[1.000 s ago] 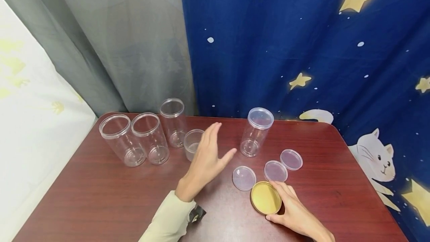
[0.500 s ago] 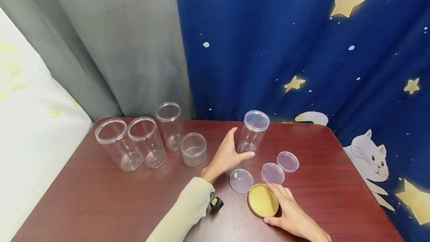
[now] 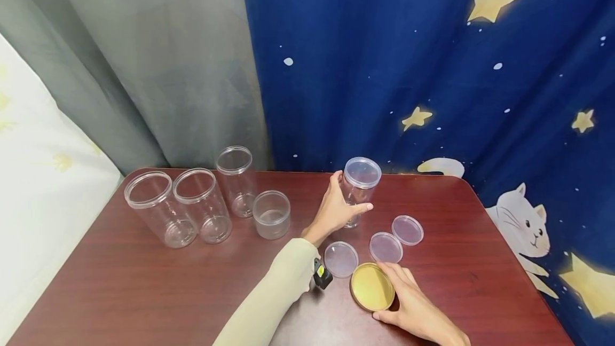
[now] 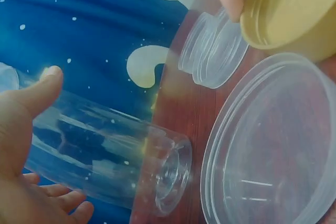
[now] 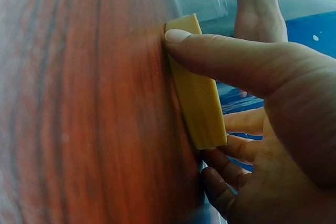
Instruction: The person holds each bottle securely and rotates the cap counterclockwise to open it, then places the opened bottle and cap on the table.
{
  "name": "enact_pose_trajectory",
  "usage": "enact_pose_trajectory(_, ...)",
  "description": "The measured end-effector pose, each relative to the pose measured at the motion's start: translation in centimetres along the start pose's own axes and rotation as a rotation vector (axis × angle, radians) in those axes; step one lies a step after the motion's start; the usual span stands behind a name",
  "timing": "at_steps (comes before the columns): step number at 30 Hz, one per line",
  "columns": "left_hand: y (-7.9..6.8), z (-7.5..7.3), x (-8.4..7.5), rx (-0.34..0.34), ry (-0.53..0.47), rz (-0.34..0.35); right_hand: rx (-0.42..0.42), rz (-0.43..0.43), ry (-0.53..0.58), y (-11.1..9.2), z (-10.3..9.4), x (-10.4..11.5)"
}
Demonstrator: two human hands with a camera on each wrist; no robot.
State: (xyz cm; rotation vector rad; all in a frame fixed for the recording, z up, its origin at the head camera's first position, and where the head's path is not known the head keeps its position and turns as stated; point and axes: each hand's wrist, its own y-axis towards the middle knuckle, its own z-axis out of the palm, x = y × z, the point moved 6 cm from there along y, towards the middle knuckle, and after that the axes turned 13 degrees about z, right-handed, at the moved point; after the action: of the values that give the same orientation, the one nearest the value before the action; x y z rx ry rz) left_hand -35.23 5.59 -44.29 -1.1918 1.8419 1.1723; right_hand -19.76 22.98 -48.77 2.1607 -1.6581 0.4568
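Observation:
My left hand (image 3: 334,208) is at a tall clear plastic jar (image 3: 357,194) that stands at the back of the table with a clear lid (image 3: 362,172) on top. In the left wrist view its thumb lies across one side of the jar and the fingers along the other. Toward the front, my right hand (image 3: 408,303) holds a round gold lid (image 3: 372,286) by its edge, thumb on the near side and fingers on the far side. The right wrist view shows this lid edge-on, close to the wood. Three clear lids (image 3: 340,259) lie just beyond it.
Three tall lidless clear jars (image 3: 202,202) and a short clear jar (image 3: 271,223) stand on the left of the reddish wooden table (image 3: 158,298). Grey (image 3: 182,68) and blue star-patterned curtains (image 3: 336,68) hang right behind the table's back edge.
My left hand has moved right and away from beside the short jar to the tall lidded jar. The right hand keeps its hold on the gold lid. The head view has shifted slightly.

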Motion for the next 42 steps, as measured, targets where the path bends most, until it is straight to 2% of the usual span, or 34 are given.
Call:
enact_pose_trajectory(3,0.1,-0.3,0.2,-0.003,-0.015,-0.003,0.005,0.004,-0.002,0.1,0.1,0.3)
enact_pose_trajectory(10,0.0,-0.3,0.1,0.03,0.035,0.033,-0.022,-0.043,-0.005,0.2,-0.1,0.9)
enact_pose_trajectory(17,-0.6,-0.9,-0.8,-0.003,0.056,0.064,-0.025,-0.045,0.002,0.2,-0.6,0.6)
enact_pose_trajectory(22,-1.4,-2.0,-1.9,-0.032,0.077,0.108,-0.037,-0.052,-0.005,0.1,-0.9,0.4)
enact_pose_trajectory(28,-2.7,-3.8,-2.6,-0.065,0.123,0.088,-0.009,-0.006,-0.024,-0.1,-0.7,0.2)
enact_pose_trajectory(31,-3.5,-4.7,-2.4,-0.094,0.099,0.079,0.013,0.024,-0.039,-0.2,-0.5,0.1)
enact_pose_trajectory(36,-4.9,-6.2,-2.2,-0.139,0.027,0.084,0.029,0.018,-0.022,0.0,-0.2,0.3)
enact_pose_trajectory(42,-5.9,-7.3,-2.5,-0.141,-0.017,0.075,0.083,0.069,-0.024,-0.1,0.0,0.0)
